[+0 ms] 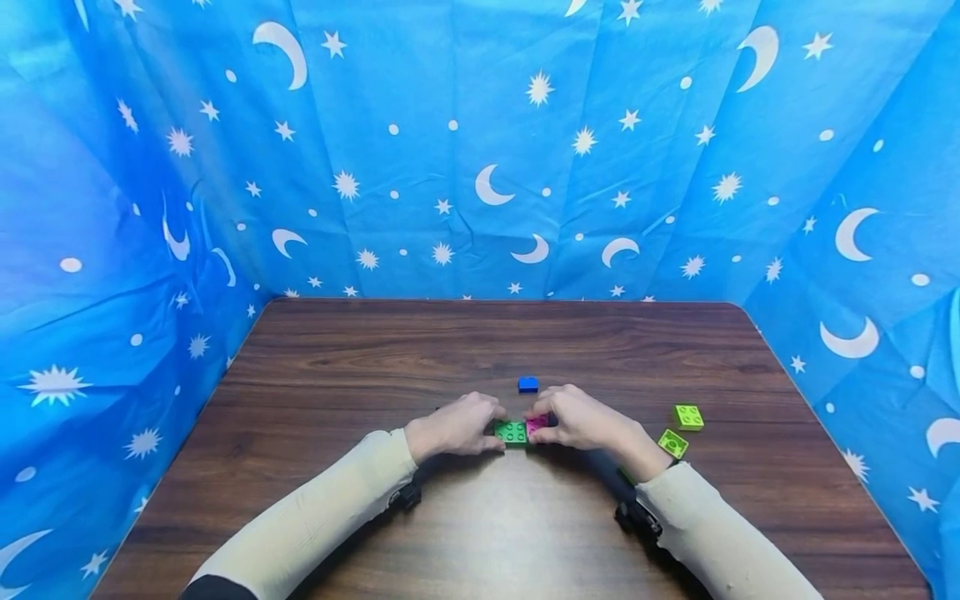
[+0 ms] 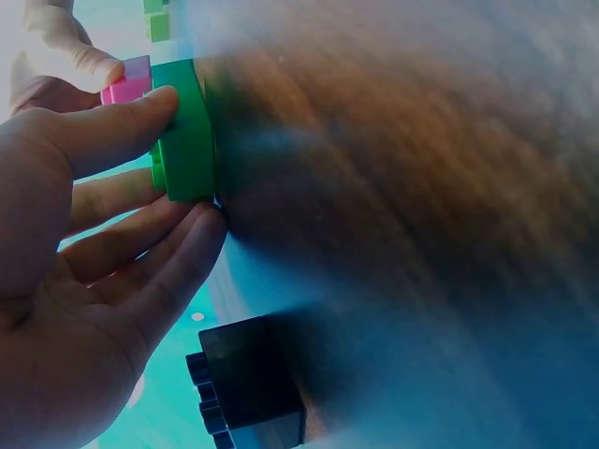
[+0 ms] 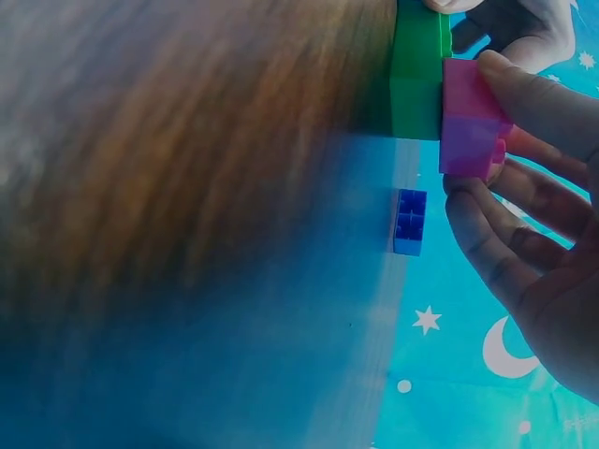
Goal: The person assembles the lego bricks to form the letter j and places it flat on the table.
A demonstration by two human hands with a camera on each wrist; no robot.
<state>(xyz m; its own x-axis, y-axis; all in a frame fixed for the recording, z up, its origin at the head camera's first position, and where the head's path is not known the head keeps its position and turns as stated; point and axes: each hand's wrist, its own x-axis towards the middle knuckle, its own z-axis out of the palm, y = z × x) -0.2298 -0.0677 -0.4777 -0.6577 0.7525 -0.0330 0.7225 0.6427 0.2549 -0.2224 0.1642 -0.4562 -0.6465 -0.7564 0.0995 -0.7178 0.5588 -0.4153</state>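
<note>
A green toy building brick (image 1: 511, 433) stands on the table, studs up. My left hand (image 1: 459, 423) grips it from the left, thumb on its near side and fingers around the end. My right hand (image 1: 581, 421) pinches a pink brick (image 3: 471, 117) between thumb and fingers. The pink brick sits against the studded top of the green one, at its right end; whether the two are fully locked cannot be told. Just beyond the right fingers lies a small blue brick (image 1: 528, 385). A black brick (image 2: 251, 383) stands beside the left hand, mostly hidden in the head view.
Two lime bricks lie right of the right wrist: one studs up (image 1: 688, 417), the other tipped with its hollow underside showing (image 1: 672, 443). A sliver of green shows beneath that wrist. Blue star-patterned cloth (image 1: 495, 150) encloses the back and sides of the wooden table (image 1: 337, 350).
</note>
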